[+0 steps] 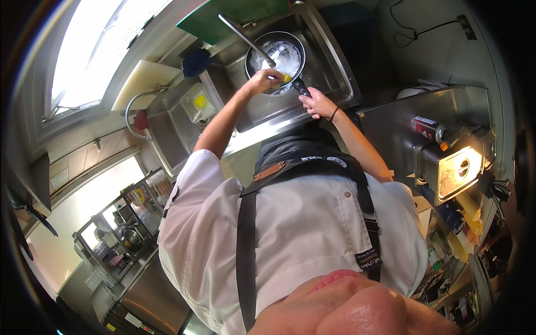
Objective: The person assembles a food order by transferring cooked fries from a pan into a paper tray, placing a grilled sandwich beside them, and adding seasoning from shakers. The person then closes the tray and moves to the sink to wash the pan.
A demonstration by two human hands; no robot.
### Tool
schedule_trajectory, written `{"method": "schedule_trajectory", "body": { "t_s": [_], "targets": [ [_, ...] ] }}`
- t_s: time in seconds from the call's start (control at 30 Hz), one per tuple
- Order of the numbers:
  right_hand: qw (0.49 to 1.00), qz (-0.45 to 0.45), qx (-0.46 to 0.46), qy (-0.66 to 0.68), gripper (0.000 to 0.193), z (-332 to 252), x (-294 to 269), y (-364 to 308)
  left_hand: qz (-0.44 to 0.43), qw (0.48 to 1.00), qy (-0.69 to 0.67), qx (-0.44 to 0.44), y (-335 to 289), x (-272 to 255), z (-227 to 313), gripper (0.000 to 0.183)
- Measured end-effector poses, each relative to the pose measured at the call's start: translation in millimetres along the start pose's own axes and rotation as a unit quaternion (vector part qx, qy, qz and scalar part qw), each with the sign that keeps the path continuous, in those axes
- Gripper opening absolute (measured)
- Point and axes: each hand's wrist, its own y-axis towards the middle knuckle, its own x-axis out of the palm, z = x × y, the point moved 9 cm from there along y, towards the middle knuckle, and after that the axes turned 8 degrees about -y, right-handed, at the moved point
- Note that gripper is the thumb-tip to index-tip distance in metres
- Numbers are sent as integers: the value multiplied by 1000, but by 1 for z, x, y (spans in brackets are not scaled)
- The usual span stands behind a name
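Observation:
A dark frying pan (272, 37) with white suds and water inside rests in the steel sink (329, 67). My right hand (318, 103) is wrapped round its black handle (301, 87). At the pan's near edge, my left hand (264, 82) has its fingers closed on a yellow sponge (286, 78). A metal spout (245, 40) reaches over the pan, its end above the suds. Part of the sponge is hidden by my fingers.
Left of the sink is a second basin with a clear container (192, 103) holding something yellow. A blue cloth (196, 62) and a green board (215, 22) lie near the sink. At right stand a spray can (427, 128) and a lidded steel pan (460, 173).

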Motion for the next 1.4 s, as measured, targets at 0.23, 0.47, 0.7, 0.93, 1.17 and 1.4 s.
{"method": "schedule_trajectory", "body": {
  "t_s": [0.23,0.47,0.7,0.93,1.17,1.4],
  "targets": [
    [998,-58,9,-3,20,-8,3,-12,135,949,286,9,4,-74,-12,18],
    [997,-66,24,21,17,-12,17,-3,272,920,203,196,27,-11,37,46],
    [996,-82,35,30,19,-3,17,-2,221,958,171,-62,35,-2,7,27],
    [995,-61,48,56,18,-2,1,9,336,935,13,112,34,-22,30,21],
    [998,-24,49,26,18,7,-7,14,187,981,25,-50,48,-2,7,33],
    [943,161,25,-290,34,-10,-5,41,337,919,35,-199,-29,-79,-64,58]
  ]
}}
